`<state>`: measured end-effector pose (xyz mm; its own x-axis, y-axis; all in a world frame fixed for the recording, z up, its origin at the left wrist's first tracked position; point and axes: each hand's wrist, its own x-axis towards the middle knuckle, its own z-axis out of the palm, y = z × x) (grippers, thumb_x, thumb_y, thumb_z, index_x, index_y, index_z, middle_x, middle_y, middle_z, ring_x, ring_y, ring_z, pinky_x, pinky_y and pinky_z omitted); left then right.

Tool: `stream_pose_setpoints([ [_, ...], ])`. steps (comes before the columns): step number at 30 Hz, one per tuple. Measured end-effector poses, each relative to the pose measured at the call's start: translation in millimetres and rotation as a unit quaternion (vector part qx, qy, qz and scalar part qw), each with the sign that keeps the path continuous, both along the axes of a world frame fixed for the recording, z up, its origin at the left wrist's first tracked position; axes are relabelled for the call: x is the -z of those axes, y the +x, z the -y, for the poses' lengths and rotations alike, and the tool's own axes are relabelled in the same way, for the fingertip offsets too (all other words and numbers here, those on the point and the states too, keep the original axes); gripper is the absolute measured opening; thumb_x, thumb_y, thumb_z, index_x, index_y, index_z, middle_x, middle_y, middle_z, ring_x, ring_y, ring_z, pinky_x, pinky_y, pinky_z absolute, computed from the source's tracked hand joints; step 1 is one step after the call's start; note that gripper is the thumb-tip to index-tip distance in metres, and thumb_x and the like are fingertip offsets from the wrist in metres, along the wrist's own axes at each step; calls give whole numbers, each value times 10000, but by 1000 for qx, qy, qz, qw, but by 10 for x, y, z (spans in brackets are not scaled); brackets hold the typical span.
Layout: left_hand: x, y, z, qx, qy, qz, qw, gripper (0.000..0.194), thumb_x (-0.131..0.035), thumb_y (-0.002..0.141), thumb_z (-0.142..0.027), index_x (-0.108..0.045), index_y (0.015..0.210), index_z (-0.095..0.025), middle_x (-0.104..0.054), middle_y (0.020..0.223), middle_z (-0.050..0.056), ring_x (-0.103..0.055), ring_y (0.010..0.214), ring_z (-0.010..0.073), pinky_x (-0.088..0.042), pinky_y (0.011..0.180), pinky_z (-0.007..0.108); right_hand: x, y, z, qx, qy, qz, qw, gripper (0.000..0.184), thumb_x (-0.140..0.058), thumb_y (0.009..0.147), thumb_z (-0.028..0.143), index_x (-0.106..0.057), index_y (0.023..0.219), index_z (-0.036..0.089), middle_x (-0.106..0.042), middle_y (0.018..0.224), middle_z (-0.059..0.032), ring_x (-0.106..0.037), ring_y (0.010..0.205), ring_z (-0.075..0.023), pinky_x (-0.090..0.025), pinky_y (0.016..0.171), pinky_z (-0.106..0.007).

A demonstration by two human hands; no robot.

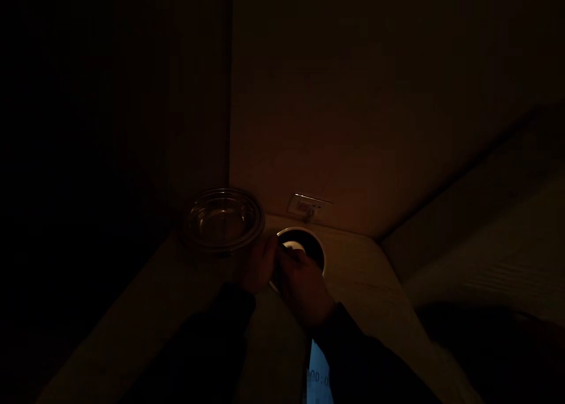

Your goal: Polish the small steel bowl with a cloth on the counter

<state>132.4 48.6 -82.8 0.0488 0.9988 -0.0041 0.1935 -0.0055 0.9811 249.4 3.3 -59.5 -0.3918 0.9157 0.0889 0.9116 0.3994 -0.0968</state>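
Observation:
The scene is very dark. My left hand and my right hand meet over a round white-rimmed bowl on a pale counter. Both hands have their fingers curled together around a small pale object at the bowl's near rim; I cannot make out what it is. A clear glass bowl stands just left of my left hand, apart from it. Both forearms wear dark sleeves.
A wall socket sits on the wall just behind the white-rimmed bowl. A lit screen glows blue at the bottom between my arms. A dark wall panel rises on the left; the counter ends at the right.

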Motion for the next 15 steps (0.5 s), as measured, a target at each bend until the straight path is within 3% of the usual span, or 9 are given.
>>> stream_pose_setpoints([
  [3,-6,5,16,3,-2,8,1000,467,-329,879,-449,-672,985,-150,-710,989,86,-623,989,234,-431,935,357,-44,55,38,-23,-23,-5,999,410,-436,897,177,-455,1307,169,-613,1120,-114,-531,1030,-205,-418,860,-300],
  [8,-1,31,33,15,-6,3,1000,477,-306,888,-445,-676,972,-154,-711,992,93,-620,1003,239,-427,941,366,-140,188,137,-60,-60,19,996,293,-468,892,230,-580,1160,200,-625,1059,-106,-579,957,-203,-417,863,-325],
  [15,21,7,-6,-5,-2,1,1000,477,-318,876,-456,-663,996,-148,-697,1043,94,-599,1053,242,-412,965,370,-18,15,73,-20,-22,10,1000,454,-445,885,170,-415,1336,129,-543,1248,-168,-472,1163,-231,-378,944,-340],
])
